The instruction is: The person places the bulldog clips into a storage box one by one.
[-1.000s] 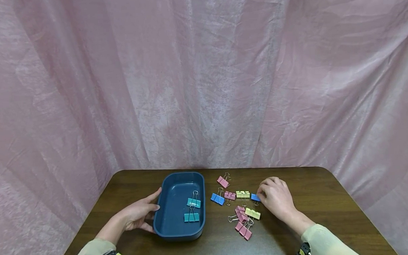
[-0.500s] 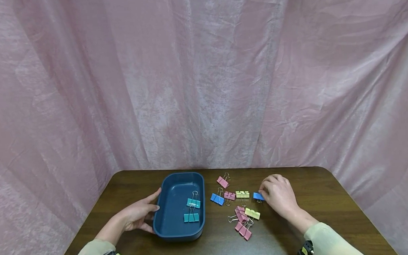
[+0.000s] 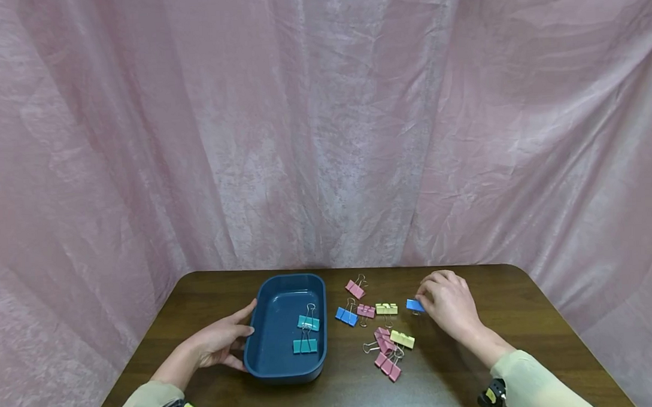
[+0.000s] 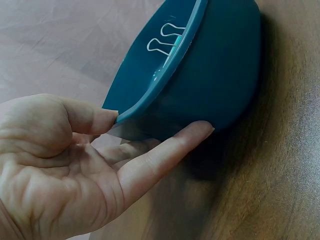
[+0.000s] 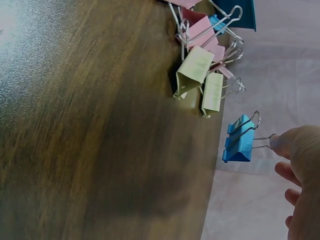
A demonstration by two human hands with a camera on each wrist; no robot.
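My right hand [image 3: 449, 304] pinches a wire handle of a blue binder clip [image 3: 414, 306]. In the right wrist view that blue clip [image 5: 240, 140] hangs from the thumb and fingertips, apart from the other clips. My left hand [image 3: 220, 342] rests against the left side of a dark blue box [image 3: 254, 350]. In the left wrist view its fairly straight fingers [image 4: 165, 152] touch the box's outer wall and rim. Two teal binder clips, one farther back [image 3: 308, 322] and one nearer [image 3: 305, 346], lie inside the box.
Right of the box on the wooden table [image 3: 445, 385] lie a second blue binder clip [image 3: 346, 316], two yellow clips, one of them lower [image 3: 402, 340], and several pink clips, one at the back [image 3: 355, 289]. A pink curtain [image 3: 324, 137] hangs behind the table.
My right hand has moved back and slightly right with the blue binder clip, away from the yellow clip it was beside. My left hand stays at the box.
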